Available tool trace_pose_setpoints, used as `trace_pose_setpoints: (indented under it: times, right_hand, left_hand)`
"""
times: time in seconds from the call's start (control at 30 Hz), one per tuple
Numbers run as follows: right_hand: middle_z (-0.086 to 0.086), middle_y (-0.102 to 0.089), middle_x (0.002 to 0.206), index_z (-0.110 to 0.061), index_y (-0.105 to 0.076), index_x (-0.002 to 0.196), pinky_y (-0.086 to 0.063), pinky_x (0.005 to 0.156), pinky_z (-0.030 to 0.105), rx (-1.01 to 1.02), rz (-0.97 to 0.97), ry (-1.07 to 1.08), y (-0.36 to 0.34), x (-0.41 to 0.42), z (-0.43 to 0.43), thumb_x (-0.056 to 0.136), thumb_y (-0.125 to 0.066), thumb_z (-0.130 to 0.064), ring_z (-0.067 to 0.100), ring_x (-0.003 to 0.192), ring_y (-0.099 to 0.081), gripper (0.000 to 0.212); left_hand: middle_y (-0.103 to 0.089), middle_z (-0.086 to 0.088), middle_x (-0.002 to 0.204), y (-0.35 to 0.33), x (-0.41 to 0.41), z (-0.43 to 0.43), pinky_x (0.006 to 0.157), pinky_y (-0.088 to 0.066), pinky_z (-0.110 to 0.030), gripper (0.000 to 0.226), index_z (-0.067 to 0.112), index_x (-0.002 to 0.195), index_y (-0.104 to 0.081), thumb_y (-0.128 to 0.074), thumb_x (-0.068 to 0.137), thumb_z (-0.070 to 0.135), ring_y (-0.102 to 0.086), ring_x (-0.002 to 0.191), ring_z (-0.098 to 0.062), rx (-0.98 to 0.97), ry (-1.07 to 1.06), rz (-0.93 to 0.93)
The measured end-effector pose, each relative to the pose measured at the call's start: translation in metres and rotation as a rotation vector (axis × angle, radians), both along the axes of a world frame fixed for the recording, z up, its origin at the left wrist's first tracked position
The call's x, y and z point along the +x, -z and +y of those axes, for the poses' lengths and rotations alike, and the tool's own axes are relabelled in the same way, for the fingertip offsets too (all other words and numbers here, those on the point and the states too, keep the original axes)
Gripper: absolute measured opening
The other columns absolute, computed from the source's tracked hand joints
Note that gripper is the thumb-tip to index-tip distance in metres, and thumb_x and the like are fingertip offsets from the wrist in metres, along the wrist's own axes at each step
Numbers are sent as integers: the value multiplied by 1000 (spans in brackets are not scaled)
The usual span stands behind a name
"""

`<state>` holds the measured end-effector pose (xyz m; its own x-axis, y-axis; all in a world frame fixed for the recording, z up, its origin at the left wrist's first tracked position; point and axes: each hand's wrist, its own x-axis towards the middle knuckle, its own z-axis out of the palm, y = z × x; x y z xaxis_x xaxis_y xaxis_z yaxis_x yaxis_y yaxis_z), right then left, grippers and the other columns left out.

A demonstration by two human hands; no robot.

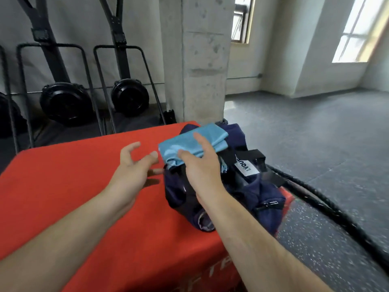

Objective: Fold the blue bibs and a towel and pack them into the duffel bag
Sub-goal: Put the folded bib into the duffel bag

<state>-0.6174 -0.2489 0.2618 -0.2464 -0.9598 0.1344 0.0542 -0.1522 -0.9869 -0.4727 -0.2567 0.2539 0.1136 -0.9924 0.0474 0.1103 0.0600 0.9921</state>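
Head view, only one I've got. My right hand (199,163) lies flat on the folded light-blue cloth bundle (192,145), fingers straight, pressing, not curled round it. Can't tell if it's bibs, towel or both. The bundle sits on top of the soft navy fabric duffel bag (248,192), at its open mouth w/ one edge sagging in, not fully inside yet. The bag rests at the right end of the red padded box (84,175), black webbing straps (257,157) flopped across it.

My left hand (134,163) hovers just left of the bag, fingers spread and loosely bent, holding nothing.

Handling, my guess: cloth is light, thin, limp, prob slick sports fabric, so folds will slide apart if I lift by one corner. Better to keep a flat palm on top and a hand under or at the near folded edge, then push down. Bag walls are soft and will cave, so left hand should hold the rim open.
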Motion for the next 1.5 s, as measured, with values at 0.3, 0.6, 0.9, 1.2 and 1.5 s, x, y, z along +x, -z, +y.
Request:
trace_pose_setpoints:
  times: [0.3,0.6,0.9,1.2,1.5]
  right_hand:
    - [2,-48,139,-35,-43,147,-55,93,32,155,-23,220,38,-53,-64,87,-60,-10,17,110,-61,67]
    - [7,-45,145,-30,-43,148,-46,108,40,239,-125,218,60,-16,-109,86,-59,-7,26,122,-56,68]
    - [22,-25,153,-24,0,161,-37,109,35,502,285,-11,60,-10,-116,95,-61,-27,36,133,-44,90]
    - [8,-29,155,-24,-52,141,-15,118,53,104,1594,15,43,-9,-97,95,-53,-33,37,143,-19,48]
    - [8,-3,168,-33,-22,158,2,115,70,470,1597,-174,77,-34,-110,97,-47,-24,42,151,9,67]
  left_hand:
    - [-39,-9,122,54,-63,-75,99,-44,-33,39,42,125,-56,-64,90,26,-53,112,-32,30,172,-1033]
    - [-39,-6,145,24,-53,-97,95,-28,-12,69,10,148,-41,-57,83,-7,-41,133,-21,-97,87,-1061]
    - [-39,1,143,29,-38,-94,88,-30,-11,69,16,150,-39,-57,86,-4,-44,125,-16,-94,144,-1067]
    - [-48,-13,128,40,-38,-91,82,-32,-12,53,5,132,-56,-51,82,-11,-48,121,-28,-158,196,-1095]
    - [-37,-1,143,55,-25,-91,75,-23,7,70,14,151,-37,-57,86,-6,-41,119,-8,-139,200,-1136]
